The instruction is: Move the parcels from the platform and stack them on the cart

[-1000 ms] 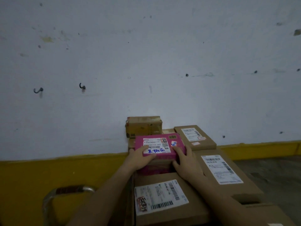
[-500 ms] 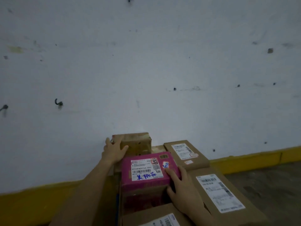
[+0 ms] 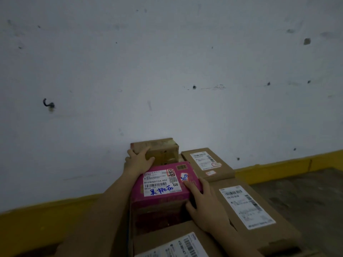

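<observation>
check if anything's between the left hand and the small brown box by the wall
Nothing visible does. The left hand holds the small brown box at its left corner; the pink box lies just in front, beside the wrist.

The 1 view, worn on the head, looks forward and a little down from close behind the pink parcel (image 3: 165,184), low at mid-frame, with a brown parcel (image 3: 163,151) just beyond it, the white wall (image 3: 167,71) filling everything above, and, dimly, perhaps floor (image 3: 306,191) to its right.
</observation>
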`<state>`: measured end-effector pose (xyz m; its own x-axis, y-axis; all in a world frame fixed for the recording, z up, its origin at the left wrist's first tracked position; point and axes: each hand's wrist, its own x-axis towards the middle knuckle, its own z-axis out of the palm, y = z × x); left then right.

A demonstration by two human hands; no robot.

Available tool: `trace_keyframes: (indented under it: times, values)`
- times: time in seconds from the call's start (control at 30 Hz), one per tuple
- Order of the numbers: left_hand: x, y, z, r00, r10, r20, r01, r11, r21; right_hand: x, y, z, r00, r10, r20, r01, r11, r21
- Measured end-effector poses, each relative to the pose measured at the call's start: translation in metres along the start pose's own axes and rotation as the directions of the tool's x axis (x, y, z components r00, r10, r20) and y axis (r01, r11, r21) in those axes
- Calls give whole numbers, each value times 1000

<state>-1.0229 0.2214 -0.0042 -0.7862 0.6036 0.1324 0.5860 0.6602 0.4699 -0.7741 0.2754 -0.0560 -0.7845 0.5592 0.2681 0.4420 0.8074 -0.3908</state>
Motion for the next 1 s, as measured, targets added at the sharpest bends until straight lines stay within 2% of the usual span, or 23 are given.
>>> trace_keyframes:
  times: [0.33, 0.43, 0.53, 0.63, 0.7, 0.87, 1.0]
  values:
    - [0, 26, 11, 998, -5, 63, 6, 1000, -10, 0, 1, 1, 1000, 1, -5, -1, 1000, 11]
    - [-14, 24, 7, 1000, 9, 1, -9, 1000, -12, 0, 1, 0, 1000, 3, 7, -4, 996, 89]
    - [-31, 12, 0, 997, 33, -72, -40, 995, -97, -1, 0, -4, 999, 49, -6, -47, 976, 215]
    - [-50, -9, -7, 999, 1, -46, -12, 972, -233, 3, 0, -12, 991, 127, -36, -108, 940, 325]
    - [-62, -20, -10, 999, 28, -35, -37, 962, -271, 6, 3, -22, 986, 160, -50, -133, 929, 347]
    - [-98, -26, -9, 998, 67, -17, -69, 951, -302, 14, 40, -51, 981, 171, -89, -142, 951, 273]
    - [-120, -14, 5, 998, -65, 14, 66, 962, -263, 16, 98, -63, 960, 279, 4, -279, 960, -13]
